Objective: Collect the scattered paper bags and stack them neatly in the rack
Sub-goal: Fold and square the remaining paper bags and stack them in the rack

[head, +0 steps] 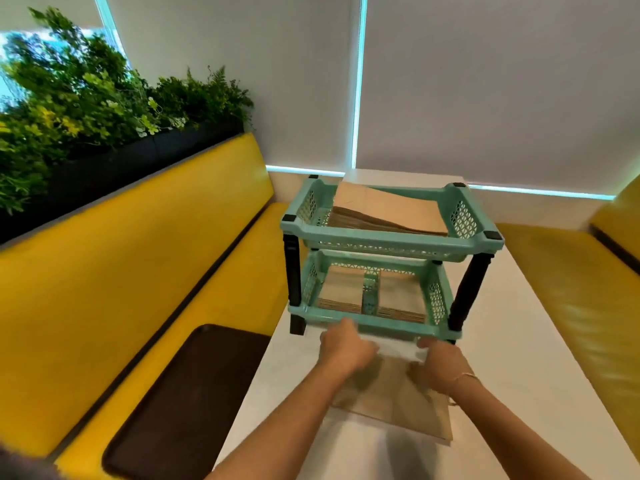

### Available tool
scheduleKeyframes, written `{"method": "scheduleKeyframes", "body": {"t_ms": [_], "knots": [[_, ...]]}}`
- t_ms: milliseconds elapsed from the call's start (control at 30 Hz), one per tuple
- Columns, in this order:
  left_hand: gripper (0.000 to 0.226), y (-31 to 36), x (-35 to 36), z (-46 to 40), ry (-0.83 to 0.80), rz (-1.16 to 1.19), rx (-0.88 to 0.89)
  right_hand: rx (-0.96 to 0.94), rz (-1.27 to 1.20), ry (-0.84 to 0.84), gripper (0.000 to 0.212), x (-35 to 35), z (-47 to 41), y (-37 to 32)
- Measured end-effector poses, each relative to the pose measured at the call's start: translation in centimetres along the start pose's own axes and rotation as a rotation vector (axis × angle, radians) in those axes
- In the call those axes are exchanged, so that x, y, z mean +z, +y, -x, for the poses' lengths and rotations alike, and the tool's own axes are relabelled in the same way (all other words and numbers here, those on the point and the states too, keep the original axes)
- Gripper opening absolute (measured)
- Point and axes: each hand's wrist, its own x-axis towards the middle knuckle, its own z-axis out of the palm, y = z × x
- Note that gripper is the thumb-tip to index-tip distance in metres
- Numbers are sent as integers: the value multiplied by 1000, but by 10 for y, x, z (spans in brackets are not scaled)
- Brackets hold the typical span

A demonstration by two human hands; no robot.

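Because the flat brown paper bag (391, 396) lies on the white desk (519, 393) just in front of the two-tier mint-green plastic rack with black legs (391, 237), I have both hands on it at its far end, the end nearest the rack. My left hand (346, 348) sits on the bag's far left corner with the fingers curled down; my right hand (440, 362) is at the far right corner, thumb reaching toward the rack's lower rim. The picture is blurred here, so I judge each grip to be closed on the bag's edge, though the fingertips themselves are not clear.

Holding it by two corners makes sense to me: a thin, floppy sheet buckles if lifted from one point, and two hands keep it flat and square for sliding in.

The rack stands at the desk's middle, open side toward me. Its lower tier already carries two low piles of brown bags (343, 289) side by side with a gap between, and the upper tier holds a bigger stack of brown bags (391, 209), its top one tilted over the back rim. I reckon this bag belongs above, since it looks wider than the lower piles.

A dark brown tray (180, 403) rests on the yellow padded bench seat (121, 271) to the left.
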Motion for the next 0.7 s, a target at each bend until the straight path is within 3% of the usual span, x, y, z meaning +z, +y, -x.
{"method": "scheduleKeyframes", "body": {"t_ms": [100,200,467,700], "knots": [[53,-36,26,-1,29,-167,-169,146,-23,-37,59,29,-2,17],[53,-55,41,-2,31,-212,-214,201,-73,-36,73,47,1,22],[33,-52,52,-6,146,-318,-143,306,-147,-7,81,54,0,15],[30,-53,58,-8,231,-399,-99,318,-161,-9,83,53,-5,15]]}}
